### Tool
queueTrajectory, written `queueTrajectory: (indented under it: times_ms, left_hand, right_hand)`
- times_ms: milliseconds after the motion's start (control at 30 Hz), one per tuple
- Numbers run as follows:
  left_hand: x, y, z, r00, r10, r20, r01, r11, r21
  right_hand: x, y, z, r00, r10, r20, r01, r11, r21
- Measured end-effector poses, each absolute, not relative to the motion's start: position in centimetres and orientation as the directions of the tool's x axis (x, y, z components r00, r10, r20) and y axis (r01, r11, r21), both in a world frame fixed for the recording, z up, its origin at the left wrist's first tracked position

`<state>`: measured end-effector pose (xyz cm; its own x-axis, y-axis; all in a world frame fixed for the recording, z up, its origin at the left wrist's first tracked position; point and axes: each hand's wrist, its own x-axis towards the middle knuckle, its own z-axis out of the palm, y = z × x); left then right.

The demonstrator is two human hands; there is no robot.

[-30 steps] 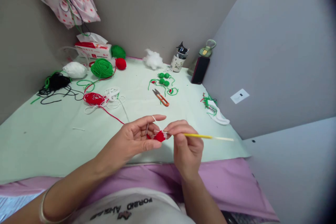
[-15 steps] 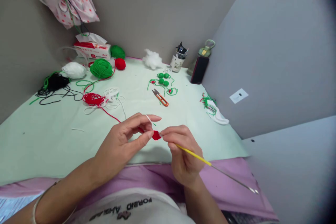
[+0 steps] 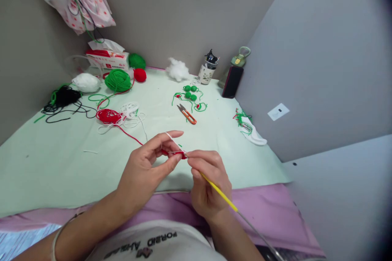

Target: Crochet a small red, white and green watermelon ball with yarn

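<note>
Piece (image 3: 183,155) mostly hidden by fingers (image 3: 168,166)

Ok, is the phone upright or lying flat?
Upright: the phone stands on a short edge, in front of the green bottle.

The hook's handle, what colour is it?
The hook's handle is yellow; it shows best in the head view.
</note>
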<state>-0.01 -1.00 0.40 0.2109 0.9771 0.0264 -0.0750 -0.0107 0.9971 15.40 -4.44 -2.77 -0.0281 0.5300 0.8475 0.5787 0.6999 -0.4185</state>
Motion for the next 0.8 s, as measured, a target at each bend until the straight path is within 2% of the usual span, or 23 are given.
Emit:
queueTrajectory:
  times_ms: [100, 167, 200, 233, 300, 400, 467, 533, 700, 800]
  left_hand:
    - [-0.1, -1.0, 0.2, 0.302, 0.952, -0.06, -0.214, 0.129, 0.968]
    - [-0.3, -0.8, 0.0, 0.428, 0.893, -0.141, -0.307, 0.291, 0.906]
    - [-0.4, -0.7, 0.0, 0.493, 0.851, -0.181, -0.331, 0.376, 0.865]
    - [-0.6, -0.5, -0.1, 0.545, 0.811, -0.213, -0.343, 0.447, 0.826]
    - [-0.9, -0.1, -0.2, 0.577, 0.779, -0.246, -0.353, 0.509, 0.785]
    - [-1.2, 0.2, -0.2, 0.505, 0.832, -0.228, -0.336, 0.433, 0.837]
    - [-1.2, 0.2, -0.3, 0.462, 0.867, -0.185, -0.309, 0.353, 0.883]
    - [-0.9, 0.0, -0.4, 0.466, 0.875, -0.133, -0.298, 0.297, 0.907]
    - [-0.2, -0.7, -0.7, 0.444, 0.89, -0.106, -0.289, 0.254, 0.923]
    - [0.2, -0.8, -0.8, 0.393, 0.91, -0.131, -0.348, 0.279, 0.895]
  right_hand:
    - [15.5, -4.3, -3.6, -0.095, 0.481, 0.872, 0.684, 0.668, -0.294]
    - [15.7, -4.1, -4.0, -0.136, 0.43, 0.892, 0.718, 0.664, -0.21]
    - [15.8, -4.0, -4.0, -0.139, 0.421, 0.896, 0.707, 0.676, -0.208]
    - [15.9, -4.0, -3.9, -0.128, 0.438, 0.89, 0.677, 0.694, -0.245]
    - [16.1, -3.9, -3.5, -0.046, 0.533, 0.845, 0.568, 0.71, -0.417]
    - [16.4, -3.8, -2.6, 0.127, 0.687, 0.716, 0.319, 0.655, -0.685]
    - [16.3, -3.8, -2.3, 0.18, 0.738, 0.65, 0.182, 0.625, -0.759]
    - [16.2, -3.7, -2.2, 0.147, 0.748, 0.647, 0.154, 0.629, -0.762]
    - [15.4, -3.7, -2.8, 0.117, 0.725, 0.679, 0.278, 0.632, -0.723]
    - [15.2, -3.9, -3.7, 0.079, 0.672, 0.736, 0.449, 0.635, -0.628]
